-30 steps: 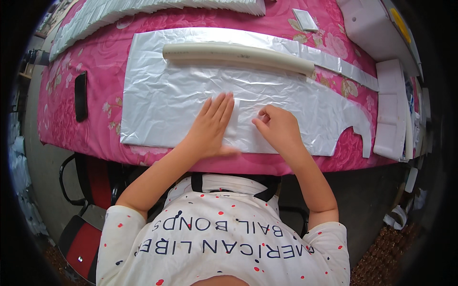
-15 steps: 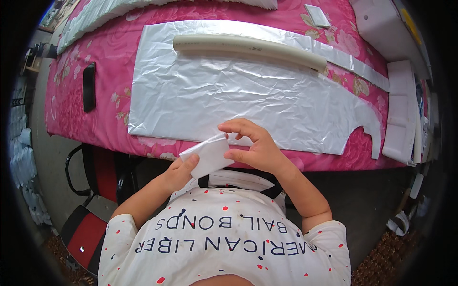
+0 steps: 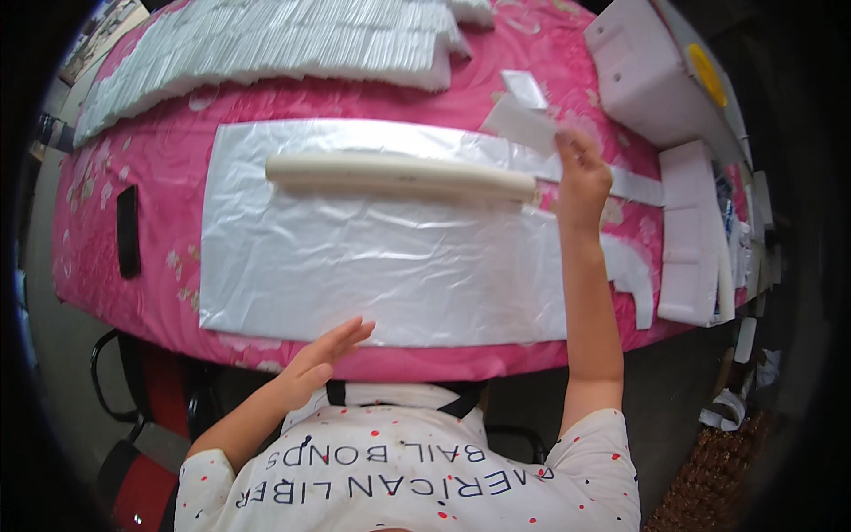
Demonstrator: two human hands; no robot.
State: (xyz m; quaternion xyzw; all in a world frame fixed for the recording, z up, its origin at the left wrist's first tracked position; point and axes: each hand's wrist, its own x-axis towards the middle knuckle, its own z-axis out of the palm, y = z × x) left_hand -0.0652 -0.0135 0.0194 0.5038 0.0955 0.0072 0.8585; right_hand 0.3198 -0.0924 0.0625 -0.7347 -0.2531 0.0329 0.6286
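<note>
A stack of white plastic bags (image 3: pixel 381 266) lies flat on the pink flowered table (image 3: pixel 168 168). A cream cardboard tube (image 3: pixel 399 176) rests across its far part. My right hand (image 3: pixel 581 173) is stretched to the far right of the table and holds a folded white bag (image 3: pixel 523 124) just past the tube's end. My left hand (image 3: pixel 324 355) hovers at the near edge of the bag stack, fingers spread, holding nothing.
A long row of folded white bags (image 3: pixel 266 53) runs along the table's far side. A black phone (image 3: pixel 128 230) lies at the left. White foam blocks (image 3: pixel 691 239) and a white box (image 3: pixel 656 80) stand at the right. Chairs (image 3: pixel 142 399) stand below the near edge.
Both hands folded a bag at the near edge. My right hand has since carried the folded bag to the far right, and my left hand has let go.
</note>
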